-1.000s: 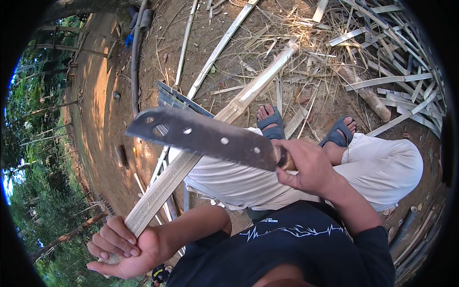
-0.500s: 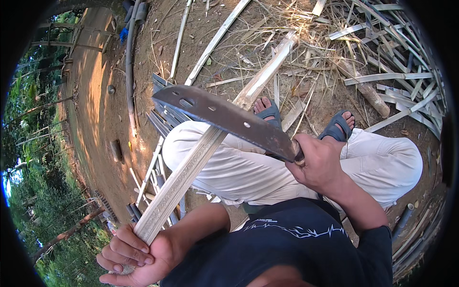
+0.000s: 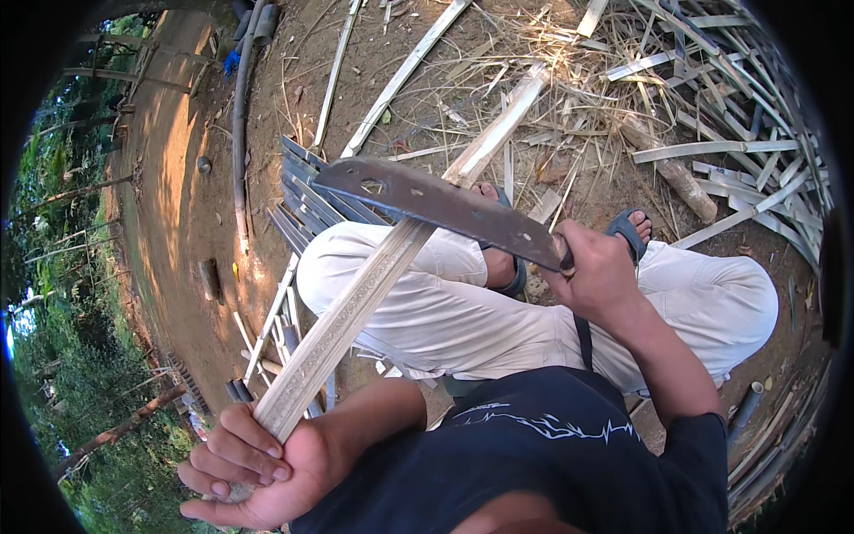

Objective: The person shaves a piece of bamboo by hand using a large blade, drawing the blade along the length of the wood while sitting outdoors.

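Observation:
A long pale strip of split bamboo (image 3: 342,322) runs slantwise from the lower left up toward the shavings at the top. My left hand (image 3: 253,463) is wrapped round its near end. In my right hand (image 3: 592,274) is the handle of a machete (image 3: 445,206), whose wide dark blade has several holes. The blade lies across the middle of the strip and hides a short stretch of it. Its tip points to the left, above my left knee. Beyond the blade the strip's far end rests among the shavings on the ground.
Thin shavings (image 3: 569,98) litter the dirt beyond my sandalled feet. A heap of split strips (image 3: 756,160) fills the right, beside a short log (image 3: 672,169). Dark slats (image 3: 307,200) lie left of my knee. A long pole (image 3: 240,133) stretches along the left.
The machete and my right hand have shifted slightly to the right along with the blade's tip. My left hand still grips the strip in about the same place.

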`<state>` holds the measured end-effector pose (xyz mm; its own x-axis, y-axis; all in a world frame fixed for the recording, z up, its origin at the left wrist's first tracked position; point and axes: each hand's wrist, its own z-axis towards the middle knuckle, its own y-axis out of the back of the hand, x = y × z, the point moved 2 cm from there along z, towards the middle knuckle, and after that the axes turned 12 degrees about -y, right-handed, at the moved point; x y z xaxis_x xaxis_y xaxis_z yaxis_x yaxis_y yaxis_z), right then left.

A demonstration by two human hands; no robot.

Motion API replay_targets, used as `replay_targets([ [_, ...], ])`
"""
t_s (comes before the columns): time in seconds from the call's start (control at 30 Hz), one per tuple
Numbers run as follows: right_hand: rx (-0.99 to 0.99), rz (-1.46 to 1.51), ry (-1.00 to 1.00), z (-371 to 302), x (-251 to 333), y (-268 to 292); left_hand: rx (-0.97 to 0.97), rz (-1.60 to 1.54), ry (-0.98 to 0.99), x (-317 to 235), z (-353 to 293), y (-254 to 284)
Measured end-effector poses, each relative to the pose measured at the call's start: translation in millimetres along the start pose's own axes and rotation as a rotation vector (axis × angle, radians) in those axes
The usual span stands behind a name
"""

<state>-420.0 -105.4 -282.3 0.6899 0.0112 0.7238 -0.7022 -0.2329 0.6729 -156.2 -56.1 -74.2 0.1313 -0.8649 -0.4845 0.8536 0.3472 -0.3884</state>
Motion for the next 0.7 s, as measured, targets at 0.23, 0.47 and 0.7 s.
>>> replay_targets([
  [0.23, -0.058, -0.027, 0.014, 10.2, 2.8, 1.1, 0.006, -0.013, 0.020, -3.1, -7.3, -4.1],
  [0.47, -0.053, -0.012, 0.079, -2.0, 17.9, 5.5, 0.004, -0.038, 0.016, -5.2, -11.8, -8.2],
  [0.7, -0.075, -0.001, 0.110, -7.1, 12.9, 2.4, -0.010, -0.048, 0.028, -6.1, -16.3, -0.8],
])
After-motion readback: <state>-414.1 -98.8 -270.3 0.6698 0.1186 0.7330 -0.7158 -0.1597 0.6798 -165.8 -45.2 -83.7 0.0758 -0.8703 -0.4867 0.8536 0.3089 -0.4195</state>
